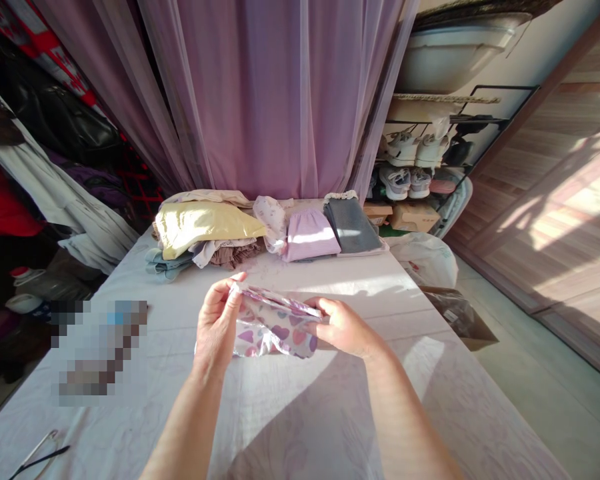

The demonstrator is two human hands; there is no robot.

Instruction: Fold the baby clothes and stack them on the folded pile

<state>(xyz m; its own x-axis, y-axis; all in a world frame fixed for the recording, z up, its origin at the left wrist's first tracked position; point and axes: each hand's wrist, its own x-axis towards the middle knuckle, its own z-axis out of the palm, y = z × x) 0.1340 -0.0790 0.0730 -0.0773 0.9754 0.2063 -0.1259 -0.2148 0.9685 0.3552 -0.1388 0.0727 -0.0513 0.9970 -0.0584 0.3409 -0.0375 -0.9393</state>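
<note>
A white cloth garment with pink and purple hearts (273, 330) is stretched between my two hands, just above the pale patterned table cover (290, 427). My left hand (219, 320) pinches its upper left corner, thumb uppermost. At the right end of the same upper edge, my right hand (343, 325) grips the cloth between thumb and fingers. The garment's lower part hangs down with a wavy edge.
Behind stand a clothes pile topped by yellow cloth (205, 223), folded lilac cloth (311, 235) and dark grey cloth (354, 225). Glasses (40, 457) lie front left, near a pixelated patch. A shoe rack (430, 123) stands right, beyond a plastic bag (425, 260).
</note>
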